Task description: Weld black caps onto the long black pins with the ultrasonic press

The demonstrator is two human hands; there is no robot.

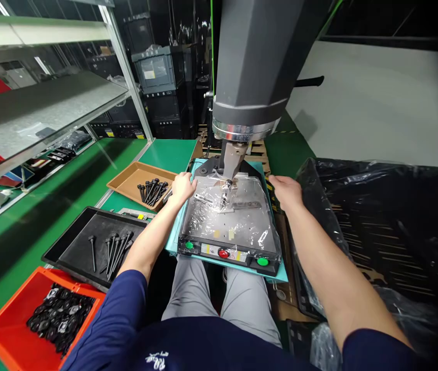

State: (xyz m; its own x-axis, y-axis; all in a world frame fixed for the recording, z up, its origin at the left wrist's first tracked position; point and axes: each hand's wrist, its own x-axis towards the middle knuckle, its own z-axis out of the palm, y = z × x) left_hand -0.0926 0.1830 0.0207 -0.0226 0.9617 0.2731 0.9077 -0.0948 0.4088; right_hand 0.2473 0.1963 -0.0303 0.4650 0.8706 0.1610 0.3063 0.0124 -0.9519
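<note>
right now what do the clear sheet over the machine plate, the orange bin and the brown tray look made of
Clear sheet: thin plastic film, glossy; it wrinkles and glints.
Orange bin: moulded plastic, smooth and evenly coloured, with a slight sheen.
Brown tray: probably plastic, matt tan; it could be fibreboard, hard to tell.

Metal part (pixel 219 202) indistinct under film (pixel 242 226)
</note>
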